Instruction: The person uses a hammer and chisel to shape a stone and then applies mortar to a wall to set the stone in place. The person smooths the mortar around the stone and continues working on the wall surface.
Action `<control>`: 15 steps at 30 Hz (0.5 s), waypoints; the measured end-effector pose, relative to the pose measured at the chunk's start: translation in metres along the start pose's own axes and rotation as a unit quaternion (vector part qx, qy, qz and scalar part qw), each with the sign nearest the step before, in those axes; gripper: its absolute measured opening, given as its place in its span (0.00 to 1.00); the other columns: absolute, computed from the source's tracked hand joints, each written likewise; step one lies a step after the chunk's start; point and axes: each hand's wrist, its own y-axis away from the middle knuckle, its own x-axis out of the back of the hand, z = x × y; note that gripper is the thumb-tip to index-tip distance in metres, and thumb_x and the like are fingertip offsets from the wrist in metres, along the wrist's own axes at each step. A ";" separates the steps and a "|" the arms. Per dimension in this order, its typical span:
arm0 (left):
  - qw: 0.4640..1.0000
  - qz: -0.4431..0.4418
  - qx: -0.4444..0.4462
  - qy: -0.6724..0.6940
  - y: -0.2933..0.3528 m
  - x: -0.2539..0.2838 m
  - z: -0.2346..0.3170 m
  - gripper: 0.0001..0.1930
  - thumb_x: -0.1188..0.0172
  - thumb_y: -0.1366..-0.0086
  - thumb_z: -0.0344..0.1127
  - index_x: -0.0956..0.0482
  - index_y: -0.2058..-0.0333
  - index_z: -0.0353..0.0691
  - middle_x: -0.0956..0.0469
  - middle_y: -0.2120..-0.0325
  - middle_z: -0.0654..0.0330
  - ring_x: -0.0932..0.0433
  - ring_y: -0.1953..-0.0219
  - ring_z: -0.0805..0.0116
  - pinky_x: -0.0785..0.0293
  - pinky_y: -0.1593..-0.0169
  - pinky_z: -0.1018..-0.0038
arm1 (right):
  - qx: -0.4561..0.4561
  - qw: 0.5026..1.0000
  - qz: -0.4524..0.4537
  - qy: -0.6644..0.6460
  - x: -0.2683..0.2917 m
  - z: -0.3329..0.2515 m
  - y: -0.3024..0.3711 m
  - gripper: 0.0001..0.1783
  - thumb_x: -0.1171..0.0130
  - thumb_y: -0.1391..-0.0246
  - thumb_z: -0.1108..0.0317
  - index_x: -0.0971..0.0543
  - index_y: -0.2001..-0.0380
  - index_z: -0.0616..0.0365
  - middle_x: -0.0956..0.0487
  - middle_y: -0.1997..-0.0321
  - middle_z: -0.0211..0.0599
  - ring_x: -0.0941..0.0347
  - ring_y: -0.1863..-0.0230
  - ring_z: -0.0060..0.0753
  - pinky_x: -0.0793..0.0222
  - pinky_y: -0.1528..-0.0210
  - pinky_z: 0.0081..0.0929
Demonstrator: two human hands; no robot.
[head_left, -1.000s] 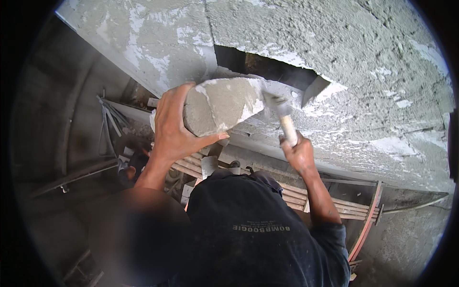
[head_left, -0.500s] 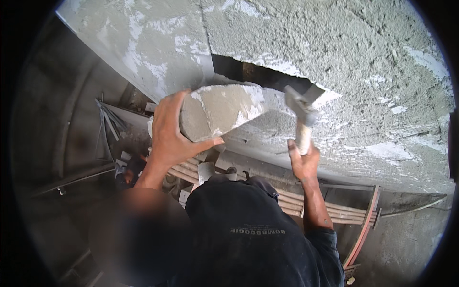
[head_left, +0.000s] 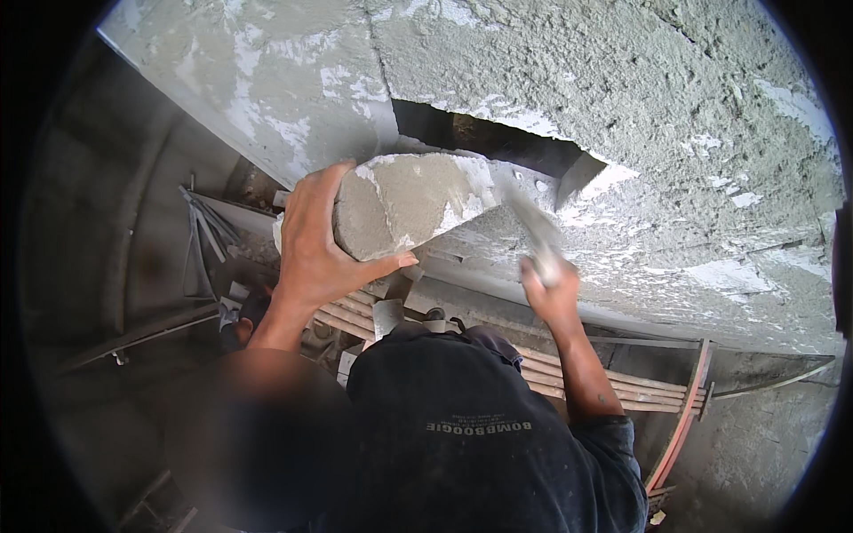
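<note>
1. One grey block is gripped by the left hand beside the wall opening, seemingly for steadiness.
2. A hammer-like tool is held in the right hand, near the block's free end.

block: matt grey, cement-like, rough, chalky white smears | plastered surface: coarse, gritty grey, smoother whitish patches | shirt: dark matt cloth | poles: wood-like, matt | tool: blurred, finish unclear
</note>
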 end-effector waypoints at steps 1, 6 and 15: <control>1.000 -0.004 -0.012 -0.005 -0.001 0.001 0.003 0.49 0.22 0.71 0.50 0.34 0.49 0.33 0.29 0.57 0.48 0.29 0.55 0.49 0.34 0.51 0.58 | -0.057 0.976 -0.049 0.207 -0.006 -0.001 -0.008 0.13 0.37 0.54 0.64 0.27 0.72 0.62 0.26 0.82 0.45 0.28 0.80 0.46 0.29 0.71 0.35; 1.000 0.005 -0.001 -0.013 0.006 0.000 0.001 0.49 0.22 0.70 0.50 0.34 0.49 0.33 0.29 0.56 0.48 0.29 0.55 0.48 0.34 0.51 0.57 | 0.063 0.997 0.051 0.014 0.006 -0.034 -0.010 0.12 0.41 0.47 0.62 0.27 0.75 0.60 0.28 0.83 0.28 0.35 0.81 0.18 0.37 0.79 0.23; 1.000 -0.011 0.010 -0.002 0.006 0.001 0.000 0.49 0.22 0.70 0.49 0.34 0.49 0.33 0.29 0.57 0.48 0.29 0.55 0.49 0.34 0.52 0.59 | -0.077 0.994 0.027 0.068 0.004 -0.005 -0.008 0.16 0.40 0.50 0.59 0.27 0.74 0.63 0.24 0.81 0.48 0.25 0.78 0.46 0.30 0.72 0.35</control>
